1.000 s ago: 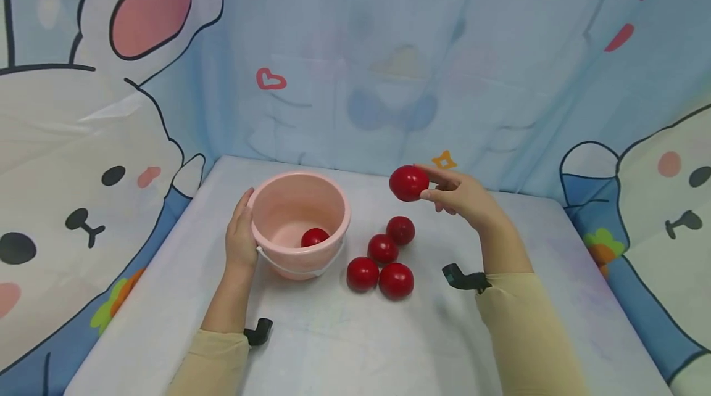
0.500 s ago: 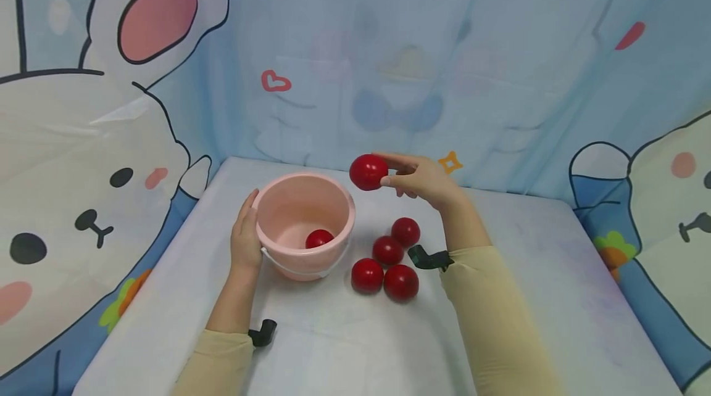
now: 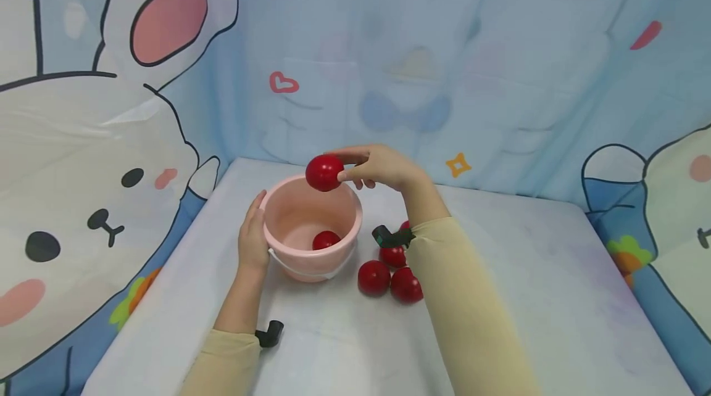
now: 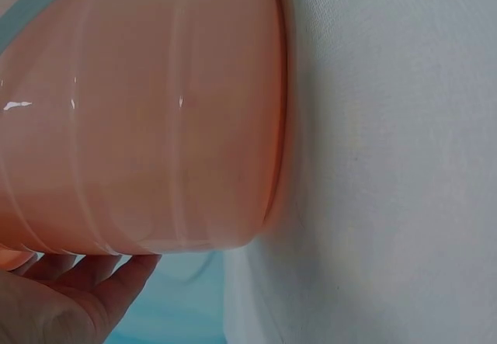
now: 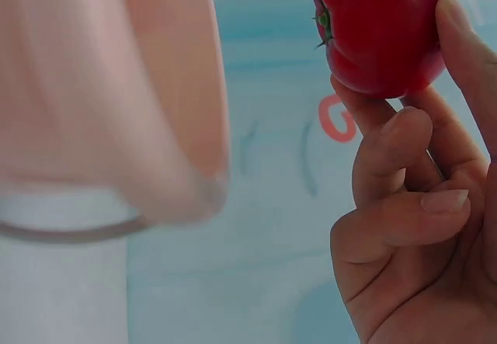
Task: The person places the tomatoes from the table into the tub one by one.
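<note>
Pinched in right hand point(image 3: 383, 166), above rim of round pink plastic bucket point(image 3: 302, 217): one glossy red round tomato point(image 3: 324, 173). Laid against bucket's outer wall with fingers extended: left hand point(image 3: 253, 239). Apparently at placing-in step; calling next, presumably, for lowering and release beside second red tomato point(image 3: 325, 240) inside.

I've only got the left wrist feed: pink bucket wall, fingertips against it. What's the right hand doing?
Observer: The right hand pinches a red tomato, held higher than the rim in the right wrist view.
Operator: Copy. Anything inside the bucket?
Observer: Yes, the head view shows a second tomato in there, partly hidden behind the near rim.
</note>
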A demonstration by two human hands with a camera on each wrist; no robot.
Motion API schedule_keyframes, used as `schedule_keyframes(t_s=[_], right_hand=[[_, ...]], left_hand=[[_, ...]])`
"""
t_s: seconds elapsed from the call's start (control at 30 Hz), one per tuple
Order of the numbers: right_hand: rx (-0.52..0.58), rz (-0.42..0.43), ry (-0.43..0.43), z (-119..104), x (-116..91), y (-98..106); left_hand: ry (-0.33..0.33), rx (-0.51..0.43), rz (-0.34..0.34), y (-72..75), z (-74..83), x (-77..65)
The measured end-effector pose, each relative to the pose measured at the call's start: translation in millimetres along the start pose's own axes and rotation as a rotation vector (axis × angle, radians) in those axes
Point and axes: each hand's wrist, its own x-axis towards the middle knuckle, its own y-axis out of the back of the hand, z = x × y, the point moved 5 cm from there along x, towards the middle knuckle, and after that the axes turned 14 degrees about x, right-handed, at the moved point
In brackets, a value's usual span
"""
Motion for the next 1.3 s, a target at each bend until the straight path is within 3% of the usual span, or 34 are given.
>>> schedule_keyframes(t_s=[0.23, 0.67, 0.93, 1.3], right_hand=[[0.033, -0.124, -0.061, -9.1, 25.9, -25.6], [-0.032, -0.294, -0.196, 6.1, 61.1, -64.0], [-0.18, -0.326, -0.305, 11.2, 70.4, -79.4], [-0.256, -0.367, -0.377, 17.9, 81.6, -94.8]], left_hand=[[0.018, -0.011, -0.006, -1.2, 0.9, 0.7], [0.036, -0.038, -0.023, -3.2, -0.5, 1.3], [0.021, -0.03, -0.026, -3.8, 0.3, 1.5], [0.013, -0.02, -0.02, 0.0, -0.8, 2.7]])
